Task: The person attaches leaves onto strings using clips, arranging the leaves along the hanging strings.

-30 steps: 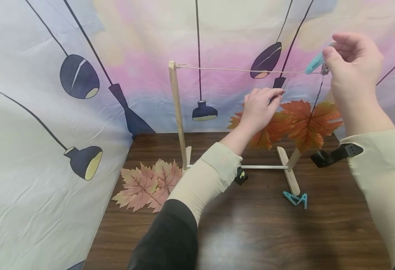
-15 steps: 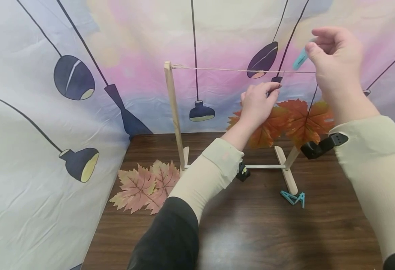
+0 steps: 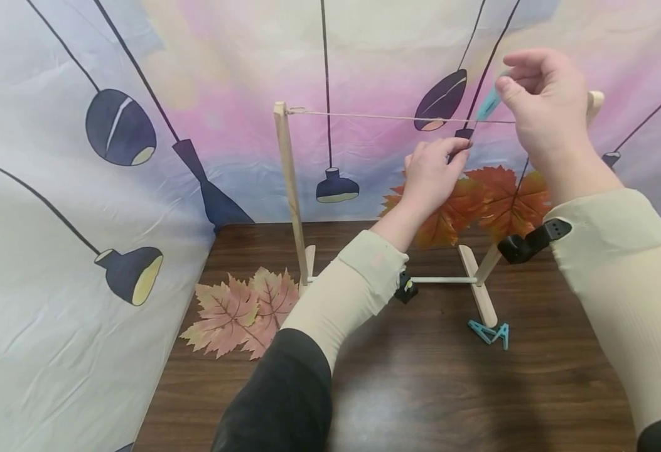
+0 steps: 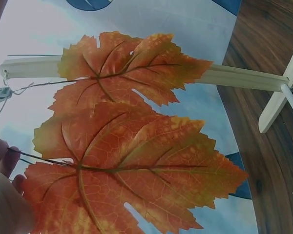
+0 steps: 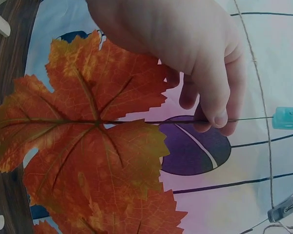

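My left hand (image 3: 433, 172) pinches the thin dark stem of an orange artificial maple leaf (image 4: 136, 168), holding it below the string (image 3: 375, 117). In the right wrist view the stem's end runs past the string to the tip of a light blue clothespin (image 5: 288, 118). My right hand (image 3: 553, 107) grips that clothespin, its tip right at the string in the head view. Beside the held leaf hangs a second orange leaf (image 4: 122, 66), its stem at a grey clip (image 5: 282, 209) on the string. In the head view my right hand hides this clip.
The string spans a wooden frame with a left post (image 3: 289, 188) and a right post (image 3: 594, 105). Pinkish maple leaves (image 3: 234, 314) lie on the brown table (image 3: 409, 389) at left. More blue clothespins (image 3: 489, 333) lie by the right foot (image 3: 479, 292).
My right hand has moved left along the string with the blue clothespin, up to the held leaf's stem. The left hand has risen slightly and still pinches the stem.
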Demonstrator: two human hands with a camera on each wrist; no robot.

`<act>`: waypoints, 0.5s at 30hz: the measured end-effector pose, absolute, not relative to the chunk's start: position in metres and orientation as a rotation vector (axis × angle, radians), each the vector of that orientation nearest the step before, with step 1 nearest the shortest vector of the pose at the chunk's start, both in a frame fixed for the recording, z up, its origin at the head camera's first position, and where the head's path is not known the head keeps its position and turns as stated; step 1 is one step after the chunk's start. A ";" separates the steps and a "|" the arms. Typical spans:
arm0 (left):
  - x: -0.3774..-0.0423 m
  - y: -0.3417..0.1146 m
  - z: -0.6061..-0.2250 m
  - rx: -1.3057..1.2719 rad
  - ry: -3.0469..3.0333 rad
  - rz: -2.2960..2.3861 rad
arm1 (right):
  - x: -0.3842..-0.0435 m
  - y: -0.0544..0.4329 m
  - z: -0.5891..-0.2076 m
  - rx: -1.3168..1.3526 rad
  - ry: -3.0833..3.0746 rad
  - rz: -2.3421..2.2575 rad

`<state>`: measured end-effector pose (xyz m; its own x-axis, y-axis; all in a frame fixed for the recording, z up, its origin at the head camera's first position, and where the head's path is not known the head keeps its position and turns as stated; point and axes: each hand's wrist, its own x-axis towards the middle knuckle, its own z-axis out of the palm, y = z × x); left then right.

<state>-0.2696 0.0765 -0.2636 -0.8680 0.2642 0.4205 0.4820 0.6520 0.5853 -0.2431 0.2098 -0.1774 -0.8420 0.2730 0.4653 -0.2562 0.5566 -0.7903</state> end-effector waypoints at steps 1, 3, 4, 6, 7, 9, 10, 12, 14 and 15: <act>-0.269 0.077 -0.264 -0.596 -2.576 -1.042 | -0.243 0.210 -0.178 -0.009 -2.251 1.264; -0.270 0.077 -0.264 -0.594 -2.578 -1.054 | -0.242 0.209 -0.179 0.005 -2.263 1.285; -0.270 0.077 -0.264 -0.594 -2.576 -1.056 | -0.242 0.209 -0.179 0.018 -2.264 1.301; -0.270 0.077 -0.264 -0.595 -2.572 -1.068 | -0.243 0.209 -0.181 0.045 -2.264 1.332; -0.271 0.077 -0.264 -0.596 -2.570 -1.074 | -0.243 0.209 -0.181 0.060 -2.264 1.345; -0.272 0.078 -0.265 -0.600 -2.564 -1.079 | -0.243 0.210 -0.182 0.075 -2.274 1.348; -0.273 0.078 -0.266 -0.602 -2.563 -1.080 | -0.244 0.210 -0.182 0.078 -2.283 1.344; -0.273 0.078 -0.267 -0.603 -2.570 -1.086 | -0.244 0.209 -0.183 0.078 -2.300 1.345; -0.274 0.078 -0.269 -0.608 -2.577 -1.091 | -0.245 0.209 -0.184 0.075 -2.304 1.357; -0.274 0.078 -0.270 -0.609 -2.579 -1.094 | -0.245 0.209 -0.184 0.073 -2.303 1.362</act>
<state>-0.2744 0.0785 -0.2695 -0.8739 0.2715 0.4032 0.4786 0.6256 0.6161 -0.2450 0.2093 -0.1841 -0.8926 0.1833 0.4119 -0.2726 0.5083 -0.8169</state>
